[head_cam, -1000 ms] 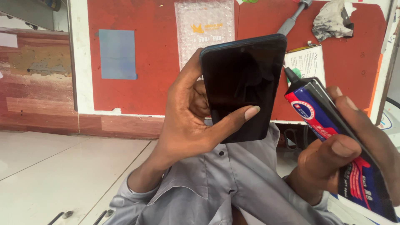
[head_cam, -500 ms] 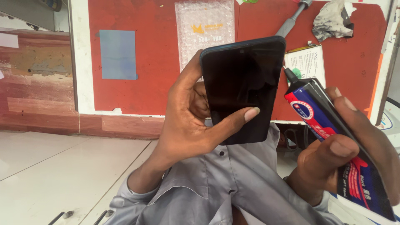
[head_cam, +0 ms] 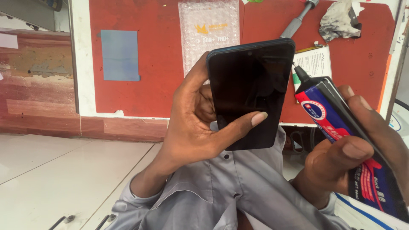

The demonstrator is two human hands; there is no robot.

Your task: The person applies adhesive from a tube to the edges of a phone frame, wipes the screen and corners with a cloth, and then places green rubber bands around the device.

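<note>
The dark smartphone (head_cam: 251, 91) stands upright at centre frame, pinched by the left hand (head_cam: 200, 123) with its thumb across the lower screen and fingers behind. At its 3 o'clock, the right hand (head_cam: 353, 157) is closed around a blue-and-red glue tube (head_cam: 341, 136), black nozzle nearly touching the phone's edge. A hard squeeze could likely smear glue onto the glass; the red mat (head_cam: 149, 64) on the table lies at 12 o'clock.

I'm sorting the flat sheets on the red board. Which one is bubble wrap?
The pale bubble-wrap sheet at top centre, just above the phone in the left hand. The blue sheet further left is smooth and plain.
</note>
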